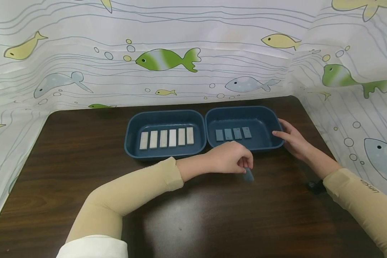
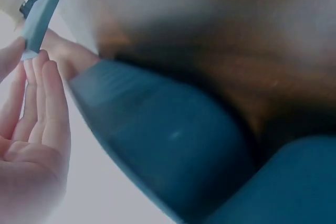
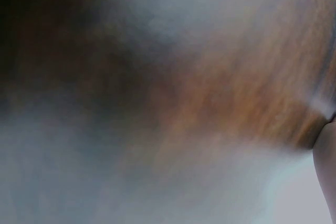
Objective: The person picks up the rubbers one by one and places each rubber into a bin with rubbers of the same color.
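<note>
My left hand (image 1: pixel 230 157) pinches a small blue-grey rectangular block (image 1: pixel 248 175) between thumb and fingertips, in front of the right blue bin (image 1: pixel 261 125). In the left wrist view the same block (image 2: pixel 42 22) shows tilted at the fingertips. Several similar blue-grey blocks (image 1: pixel 228 134) lie in a row inside that bin. My right hand (image 1: pixel 291 138) grips the bin's right end, thumb over the rim and fingers partly hidden outside. The right wrist view is mostly blurred, with a bit of skin at its right edge.
A second blue bin (image 1: pixel 167 116) stands close against the right one and holds a row of several white blocks (image 1: pixel 172 138). Both are on a dark wooden table (image 1: pixel 67 154). A fish-patterned sheet (image 1: pixel 180 28) hangs behind and along the sides.
</note>
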`<state>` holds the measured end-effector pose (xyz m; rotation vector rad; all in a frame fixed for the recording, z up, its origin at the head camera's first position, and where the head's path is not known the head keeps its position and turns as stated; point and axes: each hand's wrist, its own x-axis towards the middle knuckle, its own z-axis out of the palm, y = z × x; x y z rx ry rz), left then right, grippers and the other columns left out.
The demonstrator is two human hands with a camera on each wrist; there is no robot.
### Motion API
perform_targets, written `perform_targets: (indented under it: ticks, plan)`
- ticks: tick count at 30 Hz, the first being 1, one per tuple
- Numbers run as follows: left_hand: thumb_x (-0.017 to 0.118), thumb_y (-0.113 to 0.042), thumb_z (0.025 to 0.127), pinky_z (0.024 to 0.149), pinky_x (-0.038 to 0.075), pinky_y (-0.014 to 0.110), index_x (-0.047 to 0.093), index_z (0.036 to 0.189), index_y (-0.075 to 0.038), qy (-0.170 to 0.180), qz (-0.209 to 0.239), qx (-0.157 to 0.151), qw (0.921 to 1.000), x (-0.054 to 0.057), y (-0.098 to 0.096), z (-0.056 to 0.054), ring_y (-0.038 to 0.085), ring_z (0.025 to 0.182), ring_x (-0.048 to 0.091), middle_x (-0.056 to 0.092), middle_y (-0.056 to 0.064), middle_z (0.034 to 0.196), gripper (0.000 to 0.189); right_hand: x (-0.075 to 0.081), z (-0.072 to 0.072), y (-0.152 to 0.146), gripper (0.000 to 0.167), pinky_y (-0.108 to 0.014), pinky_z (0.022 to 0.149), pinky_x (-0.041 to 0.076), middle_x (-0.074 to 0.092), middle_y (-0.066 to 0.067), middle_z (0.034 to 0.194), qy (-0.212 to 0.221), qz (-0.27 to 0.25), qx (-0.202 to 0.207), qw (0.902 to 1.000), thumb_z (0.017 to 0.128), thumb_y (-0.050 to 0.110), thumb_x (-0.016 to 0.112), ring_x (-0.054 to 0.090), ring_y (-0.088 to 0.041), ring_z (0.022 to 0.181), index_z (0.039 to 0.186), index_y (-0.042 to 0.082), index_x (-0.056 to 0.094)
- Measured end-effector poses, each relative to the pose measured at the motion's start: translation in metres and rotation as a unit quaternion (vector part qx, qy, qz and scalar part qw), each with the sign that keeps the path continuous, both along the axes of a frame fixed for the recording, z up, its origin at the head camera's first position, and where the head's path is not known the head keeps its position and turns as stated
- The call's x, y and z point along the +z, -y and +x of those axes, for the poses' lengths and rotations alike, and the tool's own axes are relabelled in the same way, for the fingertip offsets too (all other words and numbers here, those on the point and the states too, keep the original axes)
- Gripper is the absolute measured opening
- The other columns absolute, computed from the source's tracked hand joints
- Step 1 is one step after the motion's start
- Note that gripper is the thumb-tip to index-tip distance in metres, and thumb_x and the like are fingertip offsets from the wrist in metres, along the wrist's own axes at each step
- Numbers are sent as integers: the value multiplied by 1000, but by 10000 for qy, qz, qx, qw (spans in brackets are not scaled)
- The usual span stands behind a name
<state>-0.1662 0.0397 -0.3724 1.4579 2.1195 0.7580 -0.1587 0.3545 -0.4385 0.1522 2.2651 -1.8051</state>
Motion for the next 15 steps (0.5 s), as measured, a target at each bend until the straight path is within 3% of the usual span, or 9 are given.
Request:
perform_targets:
  ticks: [9, 15]
  plan:
    - [80, -12, 96, 86, 53, 11, 79, 112, -9, -337, -12, -42, 9994, 21, -17, -14, 9, 95, 70, 79, 1, 104, 17, 0, 1, 1, 63, -12, 91, 52, 45, 14, 135, -48, -212, -3, 9998, 110, 16, 55, 57, 2, 115, 163, 9, 22]
    - [79, -12, 97, 89, 54, 12, 79, 114, -7, -369, -15, -57, 9993, 34, -26, -25, 12, 98, 70, 79, 3, 108, 18, 0, 0, 1, 61, -12, 91, 53, 47, 14, 134, -90, -218, 1, 9997, 110, 17, 55, 59, 3, 113, 162, 10, 23]
